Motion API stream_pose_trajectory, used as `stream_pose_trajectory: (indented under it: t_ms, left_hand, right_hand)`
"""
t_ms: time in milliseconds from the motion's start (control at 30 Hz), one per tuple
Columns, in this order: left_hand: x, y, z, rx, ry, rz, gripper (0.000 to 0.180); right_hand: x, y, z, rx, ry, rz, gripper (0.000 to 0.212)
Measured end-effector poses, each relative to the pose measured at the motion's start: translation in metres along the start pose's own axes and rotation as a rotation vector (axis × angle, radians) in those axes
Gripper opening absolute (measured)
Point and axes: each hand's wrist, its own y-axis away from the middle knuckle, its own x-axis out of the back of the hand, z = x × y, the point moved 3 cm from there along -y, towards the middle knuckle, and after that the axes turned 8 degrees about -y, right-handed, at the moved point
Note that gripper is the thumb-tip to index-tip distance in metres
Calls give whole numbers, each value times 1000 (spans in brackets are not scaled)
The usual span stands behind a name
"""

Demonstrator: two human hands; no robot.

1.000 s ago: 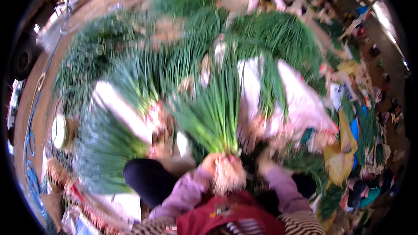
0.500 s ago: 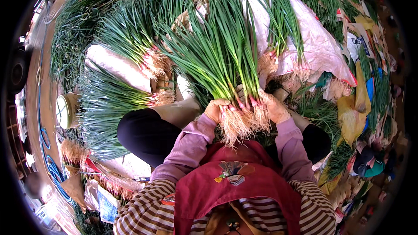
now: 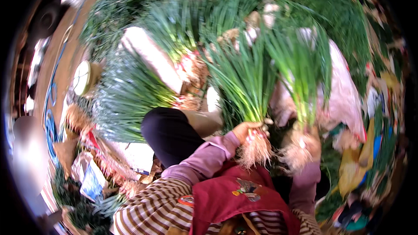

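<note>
My left hand grips a bunch of green onions just above its pale hairy roots, the leaves fanning up and away from me. To its right, my right hand is closed round a second bunch of green onions; motion smears its fingers and roots hide part of them. A gap separates the two bunches. Left of my bent knee rests a large heap of green onions, roots toward me. Beyond it lies another bunch with pinkish bases.
A pale sheet lies under leaves to the right. Loose green leaves are piled along the far side. A pale round-topped container and blue hose sit at the left. Yellow plastic is at the right.
The bunches, held close together before, are now apart, with my right hand carrying one to the right. The whole view has swung, so surrounding things appear shifted right.
</note>
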Motion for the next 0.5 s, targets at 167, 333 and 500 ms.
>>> stream_pose_trajectory:
  t_ms: [167, 333, 500]
  left_hand:
    - [15, -7, -9, 162, -205, 217, 27]
    - [10, 7, -1, 272, -290, 362, 21]
    - [1, 1, 0, 190, -372, 341, 21]
  right_hand:
    - [-84, -31, -41, 184, -122, -330, 50]
    - [-140, -121, -19, 80, 239, -431, 38]
    - [-202, -231, 27, -76, 392, -435, 43]
